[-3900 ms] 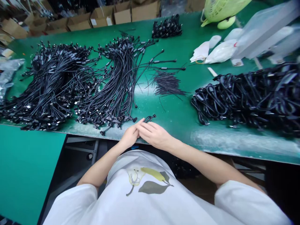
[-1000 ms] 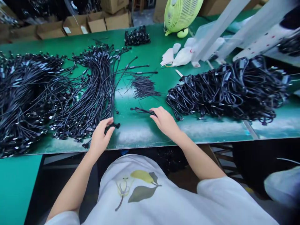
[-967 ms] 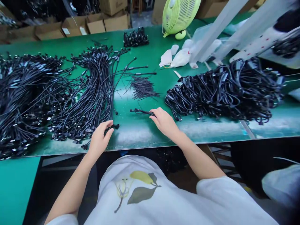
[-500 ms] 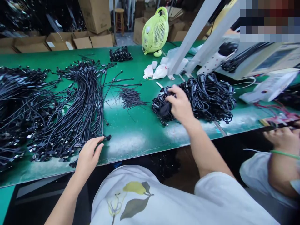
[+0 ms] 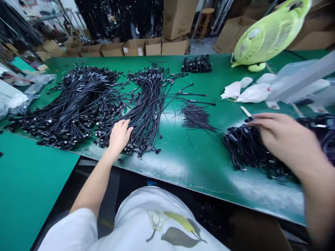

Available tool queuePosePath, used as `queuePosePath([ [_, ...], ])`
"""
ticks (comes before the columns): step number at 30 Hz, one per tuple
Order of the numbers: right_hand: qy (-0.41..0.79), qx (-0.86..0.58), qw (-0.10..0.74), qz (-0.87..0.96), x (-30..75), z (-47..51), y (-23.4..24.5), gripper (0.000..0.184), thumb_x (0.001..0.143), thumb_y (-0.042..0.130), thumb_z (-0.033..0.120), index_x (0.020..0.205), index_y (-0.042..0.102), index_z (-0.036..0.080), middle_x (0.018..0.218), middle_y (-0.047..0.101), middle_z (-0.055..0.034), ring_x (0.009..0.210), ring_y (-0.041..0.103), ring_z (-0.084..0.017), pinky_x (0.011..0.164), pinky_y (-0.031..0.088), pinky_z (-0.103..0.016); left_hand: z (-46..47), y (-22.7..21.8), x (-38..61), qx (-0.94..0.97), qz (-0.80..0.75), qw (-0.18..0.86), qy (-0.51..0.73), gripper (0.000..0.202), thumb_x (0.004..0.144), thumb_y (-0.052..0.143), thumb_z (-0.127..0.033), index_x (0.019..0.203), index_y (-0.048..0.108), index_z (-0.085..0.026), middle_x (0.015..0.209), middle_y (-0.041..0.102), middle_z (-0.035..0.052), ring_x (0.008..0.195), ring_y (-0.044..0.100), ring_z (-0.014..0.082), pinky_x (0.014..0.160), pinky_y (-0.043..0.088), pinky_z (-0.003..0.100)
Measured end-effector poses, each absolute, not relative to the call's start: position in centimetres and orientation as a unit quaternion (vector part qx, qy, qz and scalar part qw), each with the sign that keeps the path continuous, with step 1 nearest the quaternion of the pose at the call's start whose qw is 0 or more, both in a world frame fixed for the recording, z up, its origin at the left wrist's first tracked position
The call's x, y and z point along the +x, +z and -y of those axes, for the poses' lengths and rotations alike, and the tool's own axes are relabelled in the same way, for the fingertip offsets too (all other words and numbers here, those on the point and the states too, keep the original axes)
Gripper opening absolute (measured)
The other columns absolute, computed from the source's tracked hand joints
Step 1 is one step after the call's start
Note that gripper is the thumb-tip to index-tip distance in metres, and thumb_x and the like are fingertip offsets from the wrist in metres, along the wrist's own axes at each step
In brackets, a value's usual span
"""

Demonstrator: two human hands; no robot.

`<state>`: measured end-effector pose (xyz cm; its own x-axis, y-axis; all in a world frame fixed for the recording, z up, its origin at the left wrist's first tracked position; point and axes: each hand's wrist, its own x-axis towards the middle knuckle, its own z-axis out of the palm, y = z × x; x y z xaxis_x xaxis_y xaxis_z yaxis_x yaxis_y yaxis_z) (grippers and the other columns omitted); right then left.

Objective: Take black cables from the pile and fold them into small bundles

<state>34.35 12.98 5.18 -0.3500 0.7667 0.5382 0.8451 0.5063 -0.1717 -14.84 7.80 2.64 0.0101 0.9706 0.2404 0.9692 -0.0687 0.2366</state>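
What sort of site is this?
Probably a cable-assembly workshop: a long green workbench holds piles of black connector-ended cables, with cardboard cartons lined up behind it.

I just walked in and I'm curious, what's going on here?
A person is working at a long green workbench. Their left hand rests on a fanned bunch of thin black cables. Their right hand is on a tangled heap of coiled black cables. A small pile of short, thin black wires lies between the two hands.
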Motion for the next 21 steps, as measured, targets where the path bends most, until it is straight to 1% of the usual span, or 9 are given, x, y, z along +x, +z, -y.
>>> queuePosePath([
  [2,0.008,-0.408,0.256,0.876,29.3,-13.5,5.2,0.032,0.085,0.039,0.021,0.094,0.068,0.029,0.104,0.069,-0.0099,0.098,0.066,-0.025,0.086,0.053,-0.045,-10.4,2.6,-15.0,0.732,-0.667,0.052,0.129,0.03,0.094,0.05,-0.033,0.108,0.067,-0.013,0.107,0.066,0.0141,0.103,0.06,0.0266,0.094,0.046,0.039],
  [4,0.052,-0.356,0.219,0.907,24.0,-14.2,5.1,0.034,0.083,0.039,0.012,0.096,0.068,0.024,0.099,0.07,-0.0058,0.094,0.067,-0.021,0.083,0.055,-0.038,-12.3,2.7,-14.7,0.746,-0.651,0.083,0.111,0.025,0.094,0.05,-0.03,0.096,0.07,-0.014,0.094,0.067,0.0102,0.095,0.062,0.0235,0.088,0.048,0.034],
  [7,0.092,-0.312,0.156,0.933,16.3,-14.7,5.6,0.035,0.088,0.039,0.008,0.106,0.066,0.019,0.107,0.067,-0.0064,0.096,0.065,-0.019,0.081,0.054,-0.033,-12.5,3.6,-13.7,0.74,-0.656,0.051,0.142,0.03,0.097,0.043,-0.028,0.102,0.069,-0.015,0.103,0.066,0.0106,0.094,0.063,0.0221,0.086,0.047,0.032],
  [9,0.07,-0.295,0.167,0.938,11.6,-15.0,6.3,0.035,0.092,0.043,0.012,0.122,0.059,0.018,0.123,0.06,-0.0099,0.102,0.062,-0.019,0.082,0.053,-0.032,-11.1,4.9,-12.8,0.736,-0.652,0.019,0.179,0.032,0.099,0.039,-0.029,0.107,0.067,-0.015,0.11,0.063,0.0114,0.094,0.063,0.0214,0.085,0.047,0.032],
  [11,0.029,-0.285,0.169,0.943,7.7,-16.0,6.9,0.038,0.092,0.052,0.017,0.13,0.054,0.019,0.132,0.054,-0.0116,0.105,0.06,-0.02,0.084,0.05,-0.032,-9.1,6.5,-12.0,0.742,-0.633,0.022,0.218,0.033,0.099,0.037,-0.031,0.107,0.066,-0.017,0.107,0.063,0.0097,0.09,0.063,0.0194,0.082,0.047,0.03],
  [14,-0.003,-0.316,0.142,0.938,4.2,-19.7,7.9,0.021,0.091,0.054,0.017,0.109,0.065,0.017,0.11,0.063,-0.0099,0.094,0.061,-0.02,0.078,0.048,-0.03,-5.8,9.0,-12.3,0.742,-0.608,0.128,0.251,0.034,0.099,0.037,-0.035,0.106,0.066,-0.019,0.097,0.065,0.0056,0.087,0.063,0.0172,0.081,0.047,0.028],
  [16,-0.014,-0.365,0.155,0.918,4.0,-23.1,9.2,0.021,0.092,0.047,0.013,0.098,0.067,0.012,0.1,0.064,-0.0117,0.091,0.06,-0.021,0.077,0.046,-0.031,-3.8,10.0,-14.2,0.71,-0.622,0.204,0.259,0.034,0.097,0.039,-0.039,0.104,0.066,-0.019,0.085,0.065,0.0028,0.08,0.061,0.0165,0.078,0.047,0.028],
  [19,-0.061,-0.424,0.23,0.874,6.2,-27.1,12.4,0.029,0.094,0.038,0.011,0.105,0.064,0.005,0.111,0.062,-0.0163,0.102,0.057,-0.021,0.086,0.043,-0.031,-1.7,10.3,-18.6,0.626,-0.655,0.287,0.31,0.03,0.093,0.047,-0.041,0.093,0.066,-0.018,0.067,0.055,-0.0009,0.063,0.051,0.0139,0.066,0.045,0.028],
  [21,-0.122,-0.441,0.284,0.843,8.4,-28.1,14.9,0.038,0.098,0.031,0.019,0.107,0.064,0.002,0.113,0.061,-0.0155,0.108,0.054,-0.02,0.092,0.038,-0.031,-0.8,10.0,-20.8,0.553,-0.621,0.377,0.409,0.026,0.09,0.053,-0.04,0.079,0.06,-0.018,0.064,0.046,-0.0024,0.059,0.044,0.0114,0.063,0.045,0.027],
])
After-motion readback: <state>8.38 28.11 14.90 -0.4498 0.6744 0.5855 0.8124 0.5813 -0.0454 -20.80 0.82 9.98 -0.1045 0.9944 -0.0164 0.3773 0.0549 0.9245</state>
